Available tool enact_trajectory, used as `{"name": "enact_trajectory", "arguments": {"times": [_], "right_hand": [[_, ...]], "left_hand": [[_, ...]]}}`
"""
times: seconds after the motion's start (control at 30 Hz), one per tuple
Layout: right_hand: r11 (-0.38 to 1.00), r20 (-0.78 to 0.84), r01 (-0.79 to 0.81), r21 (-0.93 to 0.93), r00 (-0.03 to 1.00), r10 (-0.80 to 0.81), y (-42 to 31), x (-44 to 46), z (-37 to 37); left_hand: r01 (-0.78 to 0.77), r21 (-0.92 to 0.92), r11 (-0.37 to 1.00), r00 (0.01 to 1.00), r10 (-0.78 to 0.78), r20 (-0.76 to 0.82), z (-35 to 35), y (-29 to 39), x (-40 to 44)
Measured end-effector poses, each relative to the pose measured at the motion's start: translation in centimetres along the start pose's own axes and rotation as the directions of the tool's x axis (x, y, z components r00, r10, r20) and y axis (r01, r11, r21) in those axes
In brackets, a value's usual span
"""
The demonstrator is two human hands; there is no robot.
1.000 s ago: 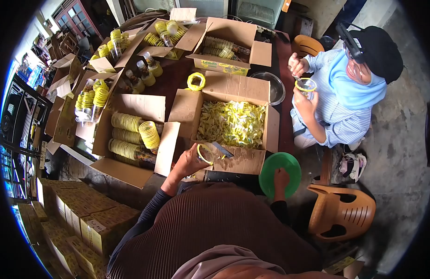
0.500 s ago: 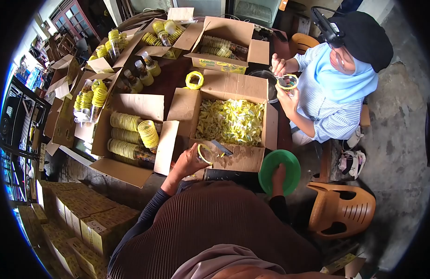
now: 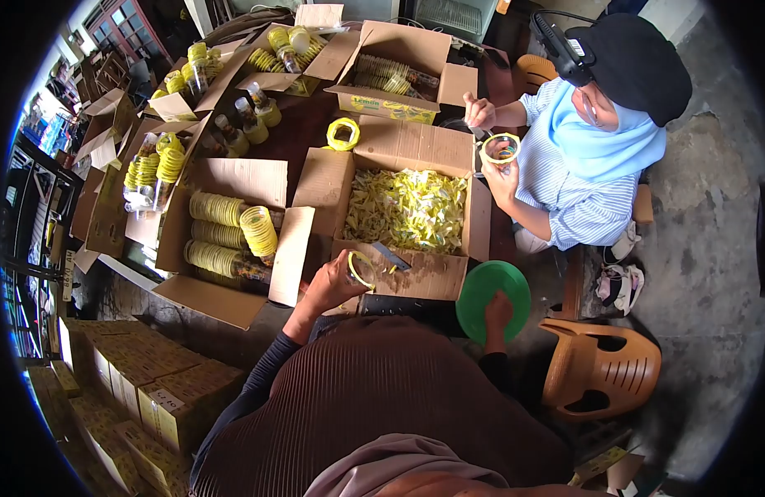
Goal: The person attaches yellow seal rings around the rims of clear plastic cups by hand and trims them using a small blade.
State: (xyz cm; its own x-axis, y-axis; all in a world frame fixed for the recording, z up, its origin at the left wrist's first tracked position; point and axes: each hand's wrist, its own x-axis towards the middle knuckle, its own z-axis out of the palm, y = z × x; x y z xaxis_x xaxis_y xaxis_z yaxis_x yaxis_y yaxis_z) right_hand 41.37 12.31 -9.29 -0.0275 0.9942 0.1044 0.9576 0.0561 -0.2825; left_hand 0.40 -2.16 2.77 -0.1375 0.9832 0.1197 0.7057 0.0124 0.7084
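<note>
At far left, closed cartons (image 3: 155, 377) stand in a stack, with straight, hard edges. Next comes the cup box (image 3: 240, 176), of brown cardboard, with ribbed rows of yellow-rimmed cups inside; its right flap leaves only a narrow gap before the left hand (image 3: 331, 287). This hand is bent round the side of a clear cup (image 3: 363, 272), fingers closed on it, and the mouth of the cup is tilted toward the camera. The cup is near the front flap of the packet box (image 3: 416, 147), where a flat dark blade (image 3: 391, 255) lies. Small, shiny yellow packets (image 3: 407, 207) fill this box loosely. To the right, the right hand (image 3: 498, 310) points down into a round green basin (image 3: 477, 300); its fingers are hidden, so I cannot tell how open they are or what they hold. The smooth basin rim is just beside the front flap, and the plastic chair (image 3: 602, 369) stands near.
</note>
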Motion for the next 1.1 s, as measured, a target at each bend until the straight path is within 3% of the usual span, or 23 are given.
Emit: {"name": "enact_trajectory", "arguments": {"times": [0.07,0.13,0.27,0.37,0.47,0.53,0.67,0.73,0.77,0.8,0.83,0.9,0.97,1.0,1.03,1.07,1.1], "right_hand": [[0.999,-0.065,0.041,0.004,0.997,-0.041,0.6,0.1,0.1],[0.993,-0.016,0.087,-0.083,0.996,-0.089,1.0,0.1,-0.3],[0.988,0.104,0.144,-0.053,0.985,-0.138,1.7,0.3,-1.9],[0.997,0.109,0.078,-0.021,0.991,-0.075,2.0,0.5,-2.0],[0.998,0.222,-0.057,0.015,0.974,0.052,0.9,1.2,-4.9],[0.960,0.419,-0.273,0.056,0.879,0.225,0.6,1.8,-6.4],[0.935,0.522,-0.352,0.048,0.807,0.277,2.7,2.3,-7.3],[0.976,0.272,0.078,0.203,0.953,-0.133,3.9,1.2,-8.1],[0.976,0.273,0.078,0.203,0.953,-0.133,4.7,1.5,-8.7],[0.750,0.394,-0.315,0.582,0.916,0.079,4.5,1.8,-10.5],[0.264,0.579,-0.609,0.748,0.793,0.190,4.9,2.2,-11.6],[0.663,0.327,-0.390,0.639,0.918,0.225,11.6,2.2,-9.7],[0.910,0.268,-0.372,0.183,0.909,0.318,14.4,0.9,-11.7],[0.695,0.295,-0.553,0.460,0.833,0.467,14.9,0.3,-12.2],[0.374,0.369,-0.639,0.673,0.727,0.579,15.3,-0.4,-12.6],[0.375,0.368,-0.640,0.671,0.726,0.581,16.0,-1.3,-13.2],[0.738,0.288,-0.648,0.188,0.755,0.590,16.8,-2.2,-13.9]], "left_hand": [[-0.009,-0.014,1.000,1.000,0.009,0.002,0.2,-0.3,-0.1],[0.009,-0.006,1.000,1.000,-0.009,0.016,0.2,-0.3,-0.1],[0.022,0.008,1.000,1.000,-0.022,0.009,0.0,0.1,-0.1],[0.033,0.009,0.999,0.999,-0.034,0.023,0.1,0.0,0.0],[-0.015,0.077,0.997,1.000,0.017,-0.022,-0.1,0.5,0.0],[0.030,0.049,0.998,0.999,-0.031,0.015,-0.1,0.5,0.1],[0.033,0.011,0.999,0.999,-0.033,0.025,0.2,0.2,0.1],[0.001,0.066,0.998,1.000,0.000,-0.009,0.0,0.5,0.1],[0.001,0.066,0.998,1.000,-0.001,-0.009,-0.1,0.6,0.1],[-0.006,0.074,0.997,1.000,0.007,-0.019,-0.1,0.8,0.1],[-0.013,0.082,0.997,0.999,0.015,-0.029,-0.2,0.8,0.1],[0.014,0.037,0.999,1.000,-0.014,-0.002,0.0,0.4,0.2],[0.042,-0.009,0.999,0.999,-0.042,0.029,0.1,0.1,0.2],[0.036,-0.008,0.999,0.999,-0.036,0.027,0.2,0.0,0.2],[0.031,-0.006,1.000,0.999,-0.031,0.027,0.2,0.0,0.2],[0.031,-0.009,0.999,0.999,-0.031,0.029,0.2,0.2,0.1],[0.017,0.022,1.000,1.000,-0.017,0.011,0.1,0.5,0.1]]}}
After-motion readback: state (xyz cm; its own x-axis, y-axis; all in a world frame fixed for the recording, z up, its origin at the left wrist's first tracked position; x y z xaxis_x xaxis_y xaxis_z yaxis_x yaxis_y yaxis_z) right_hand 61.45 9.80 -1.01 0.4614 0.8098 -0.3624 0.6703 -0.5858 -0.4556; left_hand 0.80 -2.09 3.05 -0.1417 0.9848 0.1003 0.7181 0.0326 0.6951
